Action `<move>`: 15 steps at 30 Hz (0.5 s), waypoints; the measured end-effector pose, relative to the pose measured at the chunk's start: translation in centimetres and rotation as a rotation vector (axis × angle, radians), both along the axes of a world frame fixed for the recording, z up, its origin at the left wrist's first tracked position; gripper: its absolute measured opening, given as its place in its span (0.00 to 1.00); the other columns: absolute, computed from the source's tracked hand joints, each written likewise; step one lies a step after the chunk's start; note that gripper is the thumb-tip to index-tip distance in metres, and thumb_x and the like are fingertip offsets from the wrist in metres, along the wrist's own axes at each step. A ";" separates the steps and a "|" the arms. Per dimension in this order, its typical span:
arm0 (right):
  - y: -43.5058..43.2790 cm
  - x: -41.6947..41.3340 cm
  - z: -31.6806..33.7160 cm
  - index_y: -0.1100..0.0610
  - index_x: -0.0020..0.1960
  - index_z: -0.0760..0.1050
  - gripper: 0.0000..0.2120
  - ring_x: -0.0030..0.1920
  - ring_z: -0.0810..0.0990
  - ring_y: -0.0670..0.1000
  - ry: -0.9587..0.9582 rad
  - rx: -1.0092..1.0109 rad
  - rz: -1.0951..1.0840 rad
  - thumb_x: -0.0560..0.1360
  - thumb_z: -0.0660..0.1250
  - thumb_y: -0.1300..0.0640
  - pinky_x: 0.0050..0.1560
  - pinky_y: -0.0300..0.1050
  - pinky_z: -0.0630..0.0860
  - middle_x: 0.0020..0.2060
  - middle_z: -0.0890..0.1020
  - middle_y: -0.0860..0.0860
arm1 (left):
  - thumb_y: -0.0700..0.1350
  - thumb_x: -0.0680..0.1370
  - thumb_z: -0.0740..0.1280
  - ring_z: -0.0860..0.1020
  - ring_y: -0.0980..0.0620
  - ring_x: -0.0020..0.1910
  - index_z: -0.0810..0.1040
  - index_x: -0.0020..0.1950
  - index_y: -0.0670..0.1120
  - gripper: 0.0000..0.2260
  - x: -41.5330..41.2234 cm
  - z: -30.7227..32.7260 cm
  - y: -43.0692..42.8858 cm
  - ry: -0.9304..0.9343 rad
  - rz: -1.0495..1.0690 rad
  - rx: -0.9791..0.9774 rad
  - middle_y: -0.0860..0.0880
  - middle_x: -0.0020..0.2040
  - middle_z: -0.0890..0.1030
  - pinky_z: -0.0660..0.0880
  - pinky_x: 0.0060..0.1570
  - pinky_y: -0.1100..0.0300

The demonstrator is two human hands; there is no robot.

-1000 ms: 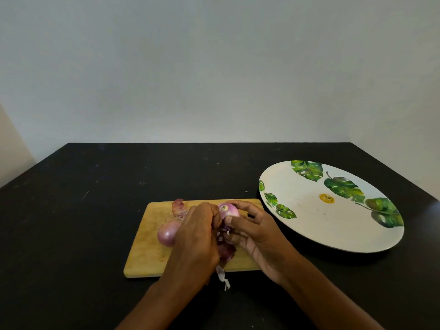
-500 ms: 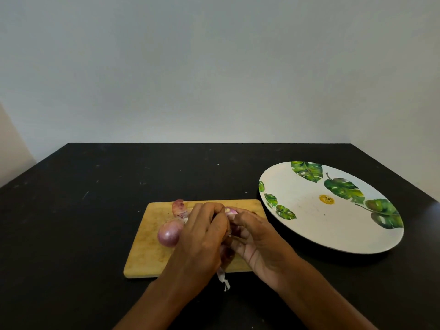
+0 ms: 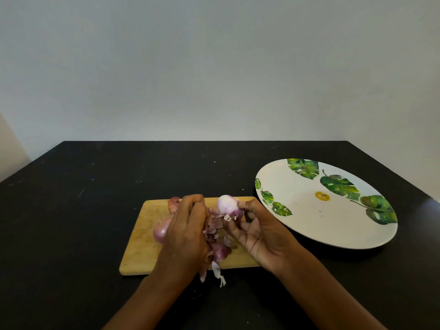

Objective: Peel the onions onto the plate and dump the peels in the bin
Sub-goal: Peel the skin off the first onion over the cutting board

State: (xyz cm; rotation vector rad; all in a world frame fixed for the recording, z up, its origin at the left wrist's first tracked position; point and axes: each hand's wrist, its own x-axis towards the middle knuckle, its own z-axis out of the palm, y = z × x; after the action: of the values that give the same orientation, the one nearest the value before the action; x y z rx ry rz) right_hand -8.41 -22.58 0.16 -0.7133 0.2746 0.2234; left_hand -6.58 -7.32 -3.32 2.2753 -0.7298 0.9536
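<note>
Holding a half-peeled onion (image 3: pixel 227 204) between thumb and curled fingers, the right hand (image 3: pixel 264 236) sits above the right end of the cutting board (image 3: pixel 140 248), palm turned up and to the left. The onion's top is bare and pale, almost white, while purple skin clings round its lower part, next to the fingers. Ragged skin hangs from its underside toward the left hand (image 3: pixel 187 232). That hand is just beside the onion, its back to the camera and its fingers curled tight near the far edge of the board. Whether they pinch a strip of skin I cannot tell, since the fingertips are blurred and turned away.

Loose peels (image 3: pixel 217 248) lie heaped on the board between and under the two hands, purple and papery. A few pale strips spill over the near edge onto the black table (image 3: pixel 71 222). A whole onion (image 3: pixel 160 231), skin on, rests on the board to the left of the left hand, partly hidden behind it. At the far edge of the board a reddish piece (image 3: pixel 173 204) shows — onion or skin, it is unclear which.

The plate (image 3: pixel 304 225) is white with green leaf prints and a small yellow mark near its middle. It lies on the table to the right of the board, its left rim near the board's far right corner.
</note>
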 end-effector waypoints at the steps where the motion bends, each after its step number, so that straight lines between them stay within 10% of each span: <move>1: 0.0 0.1 -0.2 0.67 0.55 0.74 0.22 0.36 0.83 0.54 0.003 0.011 0.007 0.62 0.70 0.64 0.35 0.40 0.82 0.40 0.84 0.63 | 0.36 0.70 0.71 0.67 0.59 0.42 0.69 0.49 0.44 0.13 0.0 0.0 0.0 0.005 -0.007 -0.024 0.53 0.49 0.68 0.63 0.46 0.81; 5: -0.1 0.2 -0.5 0.67 0.60 0.72 0.26 0.36 0.82 0.53 0.007 0.038 0.024 0.62 0.70 0.62 0.33 0.39 0.81 0.49 0.80 0.65 | 0.40 0.75 0.52 0.66 0.57 0.37 0.64 0.45 0.49 0.05 0.2 0.6 -0.2 -0.010 0.010 -0.138 0.54 0.45 0.66 0.69 0.37 0.68; 10: -0.4 0.4 -0.6 0.66 0.65 0.72 0.30 0.36 0.82 0.51 0.036 0.020 0.075 0.67 0.71 0.55 0.33 0.37 0.81 0.50 0.81 0.64 | 0.27 0.71 0.65 0.71 0.57 0.34 0.70 0.43 0.46 0.14 0.5 0.8 0.8 0.066 0.082 -0.132 0.51 0.42 0.72 0.72 0.28 0.63; 15: -0.3 0.2 -0.7 0.62 0.64 0.74 0.26 0.40 0.85 0.50 0.032 -0.077 0.063 0.71 0.70 0.50 0.35 0.39 0.80 0.49 0.84 0.60 | 0.36 0.74 0.68 0.75 0.60 0.43 0.79 0.51 0.45 0.08 0.4 0.1 0.5 0.078 0.091 -0.127 0.50 0.44 0.81 0.79 0.45 0.55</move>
State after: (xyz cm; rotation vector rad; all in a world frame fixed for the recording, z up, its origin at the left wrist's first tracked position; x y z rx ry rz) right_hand -8.18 -22.88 -0.52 -0.7952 0.2929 0.2853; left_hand -6.16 -6.81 -3.23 2.2363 -0.5216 0.9194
